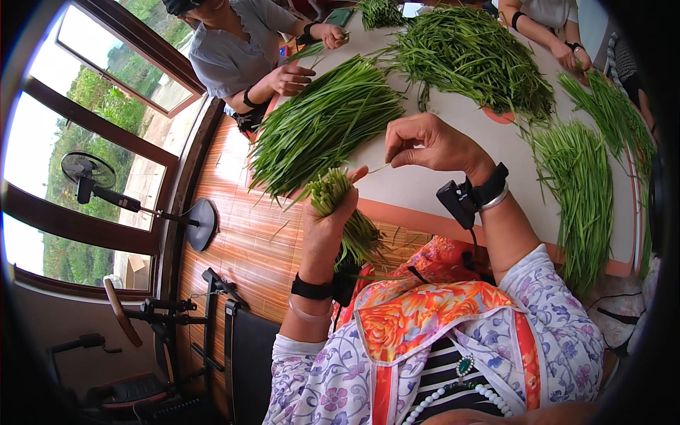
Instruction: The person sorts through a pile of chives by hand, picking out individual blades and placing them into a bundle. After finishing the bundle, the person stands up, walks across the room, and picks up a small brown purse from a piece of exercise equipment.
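Note:
My left hand (320, 232) is closed around an upright bunch of garlic chives (329, 190), its pale cut ends grouped near the thumb and the leafy part hanging below the fist. Just to the right, my right hand (438, 145) pinches a thin chive strand (380, 168) that reaches toward the left thumb. Beyond my hands, a broad heap of long green chives (326, 120) lies on the pale table (432, 185). A larger, tangled chive pile (471, 60) rests at the far middle. More chives (577, 191) are laid lengthwise on the right.
Across the table on the left, a person's hand (290, 79) hovers by the chive heap. Another person's hands (572, 55) handle a chive bundle (613, 117) at the far right. A standing fan (200, 225) and black exercise equipment (248, 354) stand on the left floor.

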The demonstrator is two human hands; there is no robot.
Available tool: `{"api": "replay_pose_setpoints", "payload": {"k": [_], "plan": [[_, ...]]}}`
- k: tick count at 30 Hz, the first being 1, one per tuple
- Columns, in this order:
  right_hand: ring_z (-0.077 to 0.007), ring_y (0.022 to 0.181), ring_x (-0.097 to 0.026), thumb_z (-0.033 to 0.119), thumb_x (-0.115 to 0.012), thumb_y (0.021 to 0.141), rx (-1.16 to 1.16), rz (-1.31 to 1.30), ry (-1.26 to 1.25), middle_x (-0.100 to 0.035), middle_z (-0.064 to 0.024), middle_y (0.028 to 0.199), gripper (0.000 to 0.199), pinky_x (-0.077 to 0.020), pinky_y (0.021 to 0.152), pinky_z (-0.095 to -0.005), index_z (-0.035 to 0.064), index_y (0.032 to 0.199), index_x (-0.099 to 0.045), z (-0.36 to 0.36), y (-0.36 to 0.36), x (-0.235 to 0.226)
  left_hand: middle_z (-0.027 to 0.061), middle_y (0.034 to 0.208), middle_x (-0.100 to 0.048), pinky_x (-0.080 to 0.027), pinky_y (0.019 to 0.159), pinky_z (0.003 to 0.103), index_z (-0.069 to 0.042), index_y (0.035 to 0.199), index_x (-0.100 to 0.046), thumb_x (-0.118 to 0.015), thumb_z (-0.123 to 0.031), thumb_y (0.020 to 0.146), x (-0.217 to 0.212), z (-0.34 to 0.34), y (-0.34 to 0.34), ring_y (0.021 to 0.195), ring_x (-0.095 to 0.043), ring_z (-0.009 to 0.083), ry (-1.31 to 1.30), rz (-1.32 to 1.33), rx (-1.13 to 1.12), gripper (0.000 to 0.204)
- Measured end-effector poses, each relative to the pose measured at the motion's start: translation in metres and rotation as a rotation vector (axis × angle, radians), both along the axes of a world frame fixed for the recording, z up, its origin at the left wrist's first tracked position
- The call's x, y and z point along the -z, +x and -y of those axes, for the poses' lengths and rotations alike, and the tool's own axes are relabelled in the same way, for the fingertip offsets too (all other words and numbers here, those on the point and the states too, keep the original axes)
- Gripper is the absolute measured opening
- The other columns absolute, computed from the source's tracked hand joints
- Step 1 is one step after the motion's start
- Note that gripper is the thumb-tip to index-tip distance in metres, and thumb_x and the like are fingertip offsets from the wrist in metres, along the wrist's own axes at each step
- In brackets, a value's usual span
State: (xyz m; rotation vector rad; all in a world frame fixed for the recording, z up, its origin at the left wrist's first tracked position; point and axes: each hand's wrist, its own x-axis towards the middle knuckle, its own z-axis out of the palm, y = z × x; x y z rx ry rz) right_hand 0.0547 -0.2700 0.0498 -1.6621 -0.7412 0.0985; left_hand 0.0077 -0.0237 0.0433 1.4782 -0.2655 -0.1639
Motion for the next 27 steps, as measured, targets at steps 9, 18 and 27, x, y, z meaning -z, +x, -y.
{"api": "replay_pose_setpoints", "payload": {"k": [9, 18, 27], "plan": [[-0.0047, 0.073, -0.058, 0.003, -0.076, 0.084, -0.134, 0.077, 0.186, -0.064, 0.0003, 0.079, 0.015, -0.047, 0.065, -0.0225, 0.0011, 0.084, -0.061, -0.029, -0.001, 0.012, 0.0045, 0.083, -0.069, -0.051, 0.07, 0.026, 0.001, 0.093, -0.065, -0.063, -0.004, 0.092, 0.004, 0.005, -0.006, 0.074, -0.064, 0.0123, -0.014, -0.03, 0.146, 0.006], [-0.0061, 0.072, -0.056, 0.002, -0.076, 0.083, -0.101, 0.068, 0.137, -0.06, -0.0003, 0.08, 0.017, -0.0462, 0.064, -0.0222, 0.0019, 0.082, -0.059, -0.037, -0.005, 0.013, 0.0044, 0.074, -0.064, -0.05, 0.061, 0.026, 0.0, 0.095, -0.064, -0.065, -0.003, 0.09, 0.009, 0.001, -0.014, 0.065, -0.062, 0.0127, -0.142, -0.209, 0.164, 0.007], [-0.0242, 0.072, -0.063, 0.009, -0.073, 0.082, 0.827, 0.194, -0.336, -0.064, -0.0103, 0.079, 0.014, -0.0512, 0.068, -0.0357, -0.0002, 0.087, -0.063, 0.036, 0.037, 0.054, 0.0034, 0.064, -0.048, -0.044, 0.058, 0.032, -0.002, 0.098, -0.054, -0.072, -0.023, 0.084, -0.038, -0.036, -0.032, 0.055, -0.046, 0.0139, -0.256, -0.087, 0.172, 0.031]]}}
